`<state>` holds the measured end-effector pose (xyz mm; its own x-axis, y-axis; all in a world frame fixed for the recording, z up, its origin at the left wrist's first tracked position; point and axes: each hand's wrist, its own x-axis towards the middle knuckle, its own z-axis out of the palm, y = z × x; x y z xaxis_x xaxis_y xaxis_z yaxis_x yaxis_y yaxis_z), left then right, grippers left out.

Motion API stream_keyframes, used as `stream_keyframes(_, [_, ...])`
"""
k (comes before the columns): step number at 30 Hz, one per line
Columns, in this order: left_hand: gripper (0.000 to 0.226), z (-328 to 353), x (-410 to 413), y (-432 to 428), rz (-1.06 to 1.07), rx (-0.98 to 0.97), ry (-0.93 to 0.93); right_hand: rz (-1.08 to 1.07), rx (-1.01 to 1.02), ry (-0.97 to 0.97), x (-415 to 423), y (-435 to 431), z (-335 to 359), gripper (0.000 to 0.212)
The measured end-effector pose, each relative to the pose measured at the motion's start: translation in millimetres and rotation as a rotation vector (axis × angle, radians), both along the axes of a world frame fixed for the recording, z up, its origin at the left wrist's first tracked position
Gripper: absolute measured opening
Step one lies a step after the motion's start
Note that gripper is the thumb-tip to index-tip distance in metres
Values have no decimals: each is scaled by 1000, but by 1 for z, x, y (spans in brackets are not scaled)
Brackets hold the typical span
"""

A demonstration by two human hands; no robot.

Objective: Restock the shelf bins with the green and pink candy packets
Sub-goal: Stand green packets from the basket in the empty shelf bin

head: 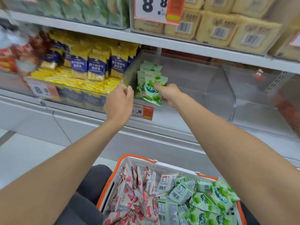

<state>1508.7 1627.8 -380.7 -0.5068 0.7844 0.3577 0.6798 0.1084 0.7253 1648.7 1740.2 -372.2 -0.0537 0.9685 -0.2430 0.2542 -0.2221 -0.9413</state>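
At the front of the clear bin (pixel 219 88), the right hand (pixel 168 93) pinches a green packet (pixel 151 90) against the standing row. The left hand (pixel 119 101) curls at the bin's wall, its grip unclear. Next, probably more packets from the basket (pixel 134 157).

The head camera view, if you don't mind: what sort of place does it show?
Most likely a supermarket or convenience-store aisle: price tags on the shelf edges, a green candy packet held at a clear shelf bin, and a basket of more packets.
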Motion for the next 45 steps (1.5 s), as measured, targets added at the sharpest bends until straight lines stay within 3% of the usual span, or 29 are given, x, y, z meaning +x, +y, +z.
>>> stream_keyframes(2, [36, -1, -1, 3, 3, 11, 1, 17, -16, -50, -13, 11, -7, 48])
stream_keyframes(6, [34, -3, -7, 5, -23, 11, 15, 87, 4, -372, -23, 24, -23, 56])
stream_keyframes(8, [34, -2, -8, 3, -35, 11, 18, 137, -39, -409, -24, 25, -25, 63])
stream_keyframes(12, [34, -3, -8, 2, -60, 1, 50, 148, -16, -526, -28, 32, -28, 53])
stream_keyframes(16, [34, -4, -11, 2, -81, 0, 63, 25, 54, -527, -35, 41, -29, 49])
stream_keyframes(25, [33, -3, -10, 1, -90, 6, 103, 80, 121, -527, -32, 44, -37, 46])
stream_keyframes(30, [32, -4, -9, 1, -85, 26, 120, 22, 93, -470, -36, 44, -36, 66])
stream_keyframes(34, [32, -5, -8, 1, -71, 29, 128, 40, 12, -397, -35, 38, -33, 57])
stream_keyframes(37, [33, -4, -6, 0, -59, 31, 105, 47, 13, -452, -24, 28, -22, 62])
stream_keyframes(40, [33, -2, 3, -5, -44, 58, 47, 56, 185, -569, -4, -1, 0, 56])
stream_keyframes(45, [33, 0, 36, -17, -143, 84, -132, 51, 741, -577, 50, -74, 17, 19])
